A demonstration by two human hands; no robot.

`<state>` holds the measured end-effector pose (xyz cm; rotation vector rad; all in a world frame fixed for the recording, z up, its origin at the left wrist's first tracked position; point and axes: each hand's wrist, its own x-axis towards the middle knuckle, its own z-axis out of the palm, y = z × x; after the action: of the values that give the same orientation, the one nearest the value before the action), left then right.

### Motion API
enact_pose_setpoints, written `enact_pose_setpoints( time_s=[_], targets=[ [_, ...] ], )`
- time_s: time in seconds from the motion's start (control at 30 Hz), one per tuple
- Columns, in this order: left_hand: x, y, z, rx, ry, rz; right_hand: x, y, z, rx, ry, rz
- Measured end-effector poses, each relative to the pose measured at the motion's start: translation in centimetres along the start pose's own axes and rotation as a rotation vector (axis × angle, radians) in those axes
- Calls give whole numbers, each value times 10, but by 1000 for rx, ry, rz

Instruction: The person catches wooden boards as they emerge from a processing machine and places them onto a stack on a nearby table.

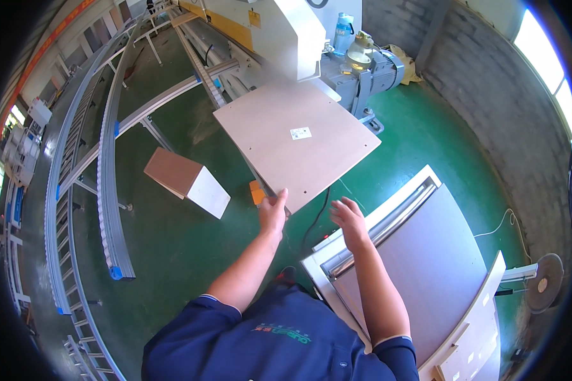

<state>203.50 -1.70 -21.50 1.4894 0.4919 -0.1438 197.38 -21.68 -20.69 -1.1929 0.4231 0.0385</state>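
Note:
A flat beige board [286,155] with a small white label [300,133] and small dark holes near its corners reaches out from the large white and yellow machine. My left hand [273,216] grips the board's near corner, thumb on the top face and the other fingers hidden beneath. Just right of that corner, my right hand [349,219] hovers with fingers apart and slightly bent, holding nothing. A gap shows between it and the board's edge.
Left of the board, a box-like stack with brown top and white side [210,193] stands near an orange item [257,192]. Roller rails [111,209] run along the left. A conveyor table [419,254] lies right, with boards [470,349] at its end. A motor [378,73] sits behind.

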Motion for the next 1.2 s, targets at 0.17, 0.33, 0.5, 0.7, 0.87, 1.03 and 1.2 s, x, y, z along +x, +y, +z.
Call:
enact_pose_setpoints(
  time_s=[0.17, 0.33, 0.5, 0.7, 0.87, 1.03, 1.2],
  targets=[
    [-10, -12, 6, -162, -132, -53, 35, 5, 42, 282, 120, 58],
    [-2, -47, 5, -268, -662, -298, 28, 15, 14, 106, 246, -7],
    [-18, -25, -21, -631, -814, -251, -23, 15, -17, 164, 229, 8],
    [-34, -50, -2, -503, -937, -402, -110, 29, -98, 416, 199, -104],
    [-64, -77, 4, -399, -996, -591, -200, 39, -112, 508, 393, -75],
    [-105, -82, 52, -149, -1137, -653, -266, 92, -129, 675, 639, -211],
    [-113, -129, 89, 20, -1278, -858, -325, 99, -122, 809, 851, -252]
  ],
)
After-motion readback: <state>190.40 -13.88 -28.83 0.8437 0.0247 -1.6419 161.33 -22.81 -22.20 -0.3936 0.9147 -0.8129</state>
